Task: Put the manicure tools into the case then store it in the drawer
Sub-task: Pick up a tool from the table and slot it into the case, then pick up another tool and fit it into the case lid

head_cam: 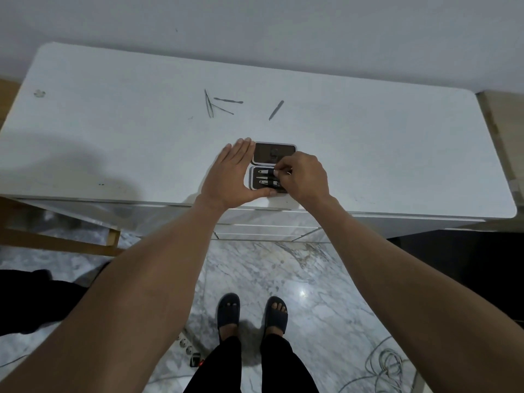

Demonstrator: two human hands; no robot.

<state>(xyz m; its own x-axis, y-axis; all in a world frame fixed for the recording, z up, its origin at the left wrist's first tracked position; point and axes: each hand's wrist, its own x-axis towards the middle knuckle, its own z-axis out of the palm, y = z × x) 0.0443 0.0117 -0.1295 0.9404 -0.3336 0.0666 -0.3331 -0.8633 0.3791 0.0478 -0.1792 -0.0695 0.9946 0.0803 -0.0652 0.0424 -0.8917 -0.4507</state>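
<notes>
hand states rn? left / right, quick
Left hand: open, fingers straight, braced against the left side of the open case.
Right hand: fingers curled, pinching a tool in the case's lower half.

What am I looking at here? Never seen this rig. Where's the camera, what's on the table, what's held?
No robot: one person, filmed by a wide-angle camera on their head, looking down past both arms to their feet. On the white table lies an open case with two tools already in its slots. The left hand lies flat, fingers straight, against the case's left side, steadying it. The right hand pinches a small tool at the case; which tool is hidden by the fingers. Farther back, four loose tools remain: tweezers, two thin picks and a file.
</notes>
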